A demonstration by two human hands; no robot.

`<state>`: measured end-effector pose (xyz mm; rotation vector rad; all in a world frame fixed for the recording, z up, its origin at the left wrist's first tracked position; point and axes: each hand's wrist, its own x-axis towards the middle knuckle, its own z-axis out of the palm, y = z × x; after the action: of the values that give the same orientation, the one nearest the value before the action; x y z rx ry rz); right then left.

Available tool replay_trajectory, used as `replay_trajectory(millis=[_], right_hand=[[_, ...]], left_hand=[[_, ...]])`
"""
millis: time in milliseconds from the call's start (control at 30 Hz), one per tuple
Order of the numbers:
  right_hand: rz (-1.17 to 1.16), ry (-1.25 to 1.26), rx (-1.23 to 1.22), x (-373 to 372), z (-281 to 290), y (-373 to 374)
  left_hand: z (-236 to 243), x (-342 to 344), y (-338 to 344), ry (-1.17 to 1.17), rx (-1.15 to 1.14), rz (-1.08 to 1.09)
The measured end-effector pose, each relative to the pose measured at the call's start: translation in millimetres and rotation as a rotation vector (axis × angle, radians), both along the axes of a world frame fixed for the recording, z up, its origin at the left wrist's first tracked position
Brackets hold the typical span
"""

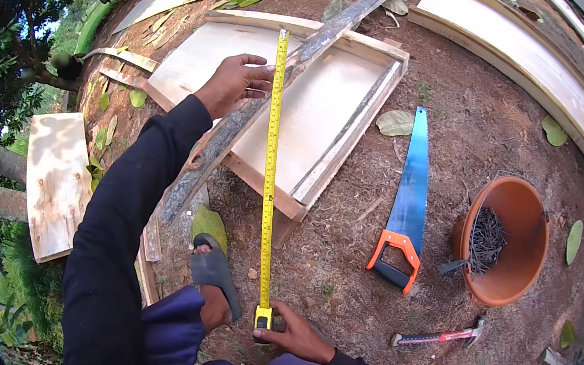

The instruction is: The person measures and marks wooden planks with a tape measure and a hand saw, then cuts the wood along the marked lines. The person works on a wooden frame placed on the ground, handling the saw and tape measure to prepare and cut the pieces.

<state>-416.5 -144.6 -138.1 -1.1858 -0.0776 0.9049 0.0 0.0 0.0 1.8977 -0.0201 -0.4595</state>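
Note:
My right hand [299, 334] grips the case of a tape measure [263, 317] low in the middle. Its yellow blade is drawn out long and straight, away from me, ending over the wooden frame. My left hand [234, 83] is beside the blade's far half, fingers apart and partly bent, fingertips close to the blade's edge; whether they touch it I cannot tell. Under the blade, a rough wooden pole [217, 143] slants across a shallow wooden frame with a pale panel [328, 98]. The blade crosses over both pole and frame.
Right of the frame lie a handsaw [410, 192] with an orange and black handle, a tipped orange bucket [522, 241] of nails, and a claw hammer [438, 336]. Pale boards [57, 183] lie left, far and right. My sandalled foot [216, 269] stands on dirt near the pole.

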Motion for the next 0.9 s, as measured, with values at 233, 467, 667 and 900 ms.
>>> replay_trajectory(millis=[233,467,667,900], right_hand=[[-0.341,0.225,0.196,47,3,22],[-0.48,0.258,0.253,85,-3,26],[-0.488,0.246,0.231,83,-3,41],[-0.48,0.246,0.288,102,-1,44]], left_hand=[[-26,-66,-8,0.28,0.299,-0.272],[-43,-100,24,0.376,0.317,-0.256],[-51,-113,50,0.439,0.34,-0.238],[-57,-130,70,0.496,0.349,-0.21]])
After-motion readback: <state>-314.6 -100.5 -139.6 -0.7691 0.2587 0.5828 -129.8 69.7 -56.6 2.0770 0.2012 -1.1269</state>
